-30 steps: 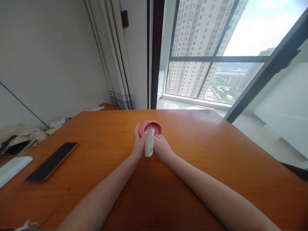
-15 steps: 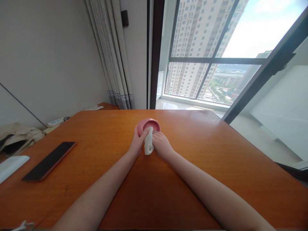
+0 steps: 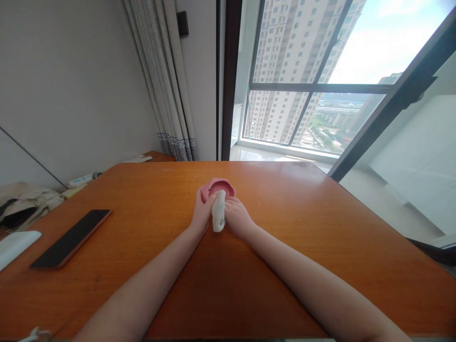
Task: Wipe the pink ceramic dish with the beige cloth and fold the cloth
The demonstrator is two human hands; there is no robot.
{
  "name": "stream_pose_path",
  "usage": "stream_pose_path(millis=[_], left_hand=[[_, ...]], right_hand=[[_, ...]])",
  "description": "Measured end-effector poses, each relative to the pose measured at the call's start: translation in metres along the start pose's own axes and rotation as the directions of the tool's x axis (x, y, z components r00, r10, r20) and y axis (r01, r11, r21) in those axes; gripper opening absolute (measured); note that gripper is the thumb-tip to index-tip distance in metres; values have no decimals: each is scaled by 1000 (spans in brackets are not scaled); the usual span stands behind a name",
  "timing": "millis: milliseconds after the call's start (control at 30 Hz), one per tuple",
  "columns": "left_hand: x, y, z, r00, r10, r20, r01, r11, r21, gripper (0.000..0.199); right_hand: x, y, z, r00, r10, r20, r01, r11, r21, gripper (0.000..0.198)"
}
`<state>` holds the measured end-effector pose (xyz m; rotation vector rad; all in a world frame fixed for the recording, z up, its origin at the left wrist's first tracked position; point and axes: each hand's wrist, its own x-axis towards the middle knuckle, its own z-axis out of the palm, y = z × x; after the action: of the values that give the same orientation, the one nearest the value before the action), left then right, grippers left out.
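A pink bowl (image 3: 218,183) is tilted with its opening toward me, above the middle of the wooden table. My left hand (image 3: 202,209) is closed around the bowl's left side, thumb near the rim. A white cloth or folded tissue (image 3: 218,216) hangs down from the bowl's near edge, between the two hands. My right hand (image 3: 239,214) is closed at the bowl's lower right, with its fingers against the white cloth. Its fingertips are partly hidden by the cloth and the bowl.
A dark phone-like slab (image 3: 73,237) lies on the table (image 3: 285,199) at the left. Beside it is a white object (image 3: 16,247), cut off by the frame. A power strip (image 3: 81,180) and a fabric bag (image 3: 30,204) are past the left edge. A curtain (image 3: 160,80) hangs behind.
The bowl and both hands have shifted slightly toward me and to the left. More of the bowl's rim has turned into view; the grip is unchanged.
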<state>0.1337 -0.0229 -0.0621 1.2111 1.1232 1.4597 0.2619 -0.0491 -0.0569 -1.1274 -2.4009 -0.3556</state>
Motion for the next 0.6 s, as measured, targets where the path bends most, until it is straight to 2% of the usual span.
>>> stream_pose_path(millis=[67, 133, 233, 367, 433, 500, 600], left_hand=[[8, 5, -7, 999, 46, -5, -46, 994, 104, 36], [18, 14, -18, 995, 93, 36, -98, 979, 181, 34], [23, 21, -22, 995, 86, 52, -92, 984, 149, 43], [0, 10, -1, 998, -40, -48, 34, 993, -112, 66], [-8, 3, 7, 996, -83, -35, 75, 980, -186, 62], [-6, 1, 5, 997, -67, -32, 61, 987, -148, 51], [9, 8, -10, 998, 55, -21, -55, 998, 25, 43]], right_hand=[[2, 0, -2, 999, -38, 33, 38, 999, 11, 11], [5, 3, -7, 992, -121, 41, 121, 993, -4, 9], [5, 9, -13, 978, -207, -5, 206, 976, -66, 12], [2, 9, -12, 982, -165, -90, 154, 982, -113, 17], [1, 7, -11, 987, -120, -108, 110, 990, -91, 16], [1, 7, -10, 990, -110, -89, 104, 992, -67, 17], [2, 11, -11, 989, -141, -46, 138, 989, -54, 16]])
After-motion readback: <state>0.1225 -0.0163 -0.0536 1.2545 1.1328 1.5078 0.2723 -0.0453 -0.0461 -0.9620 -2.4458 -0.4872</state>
